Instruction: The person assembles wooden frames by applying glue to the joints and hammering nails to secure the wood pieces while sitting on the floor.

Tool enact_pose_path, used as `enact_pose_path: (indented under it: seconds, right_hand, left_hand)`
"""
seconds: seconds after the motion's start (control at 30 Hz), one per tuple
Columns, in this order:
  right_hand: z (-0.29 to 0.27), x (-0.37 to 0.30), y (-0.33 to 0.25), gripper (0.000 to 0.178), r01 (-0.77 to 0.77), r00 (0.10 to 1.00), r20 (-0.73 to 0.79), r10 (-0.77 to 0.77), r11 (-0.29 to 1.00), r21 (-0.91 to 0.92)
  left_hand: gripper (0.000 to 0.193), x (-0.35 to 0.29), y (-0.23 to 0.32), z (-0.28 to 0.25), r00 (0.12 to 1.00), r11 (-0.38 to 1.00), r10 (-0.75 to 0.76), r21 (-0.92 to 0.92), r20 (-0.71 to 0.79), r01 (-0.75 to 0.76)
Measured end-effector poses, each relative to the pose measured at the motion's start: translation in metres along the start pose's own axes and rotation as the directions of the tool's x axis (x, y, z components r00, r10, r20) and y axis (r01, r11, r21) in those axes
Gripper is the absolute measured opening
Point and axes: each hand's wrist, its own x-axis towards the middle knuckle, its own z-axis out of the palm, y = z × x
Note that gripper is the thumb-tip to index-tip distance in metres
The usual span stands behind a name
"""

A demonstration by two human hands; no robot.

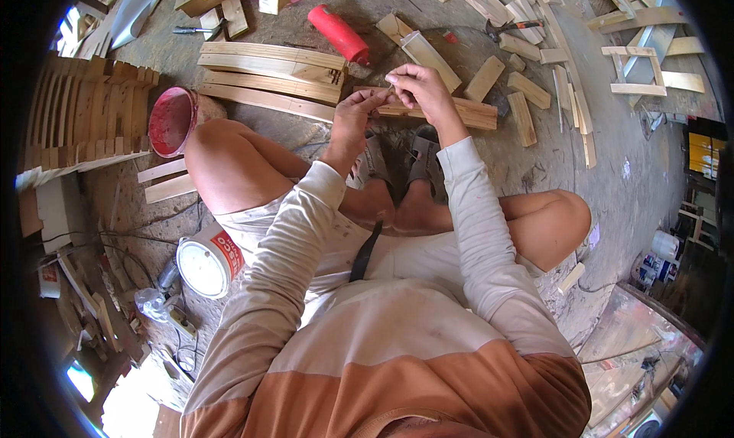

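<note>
Wooden beam [472, 114] lies crosswise beneath left hand [358, 110] and nearer right hand [422, 92], both pinching a tiny, indistinct item [391, 90].

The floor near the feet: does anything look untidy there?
Yes, the short wood blocks beyond the right hand look untidy: they lie scattered at differing angles, while the long strips lie side by side.

Small thin piece [391, 89]: at the fingertips of left hand [358, 117] and right hand [425, 92], too small to ID. Long wood bar [475, 114]: plain, lying crosswise behind both hands, one end out past right hand's right side.
</note>
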Motion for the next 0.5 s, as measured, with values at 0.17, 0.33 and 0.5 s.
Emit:
enact_pose_path:
  seconds: [0.17,0.33,0.5]
  right_hand:
    - [-0.005,-0.012,0.013,0.017,-0.070,0.997,0.026,0.068,0.992,0.100]
    - [-0.015,-0.006,0.031,0.017,-0.012,0.994,-0.106,0.013,1.000,0.006]
    - [-0.018,0.007,0.078,0.016,-0.006,0.945,-0.308,-0.114,0.931,-0.364]
  left_hand:
    - [0.006,0.005,-0.010,-0.002,1.000,1.000,-0.012,-0.026,-0.003,0.012]
    - [0.020,0.005,-0.011,-0.012,0.962,0.997,-0.001,0.072,-0.272,0.021]
    - [0.031,0.011,-0.013,-0.012,0.896,0.989,0.140,0.018,-0.421,-0.146]
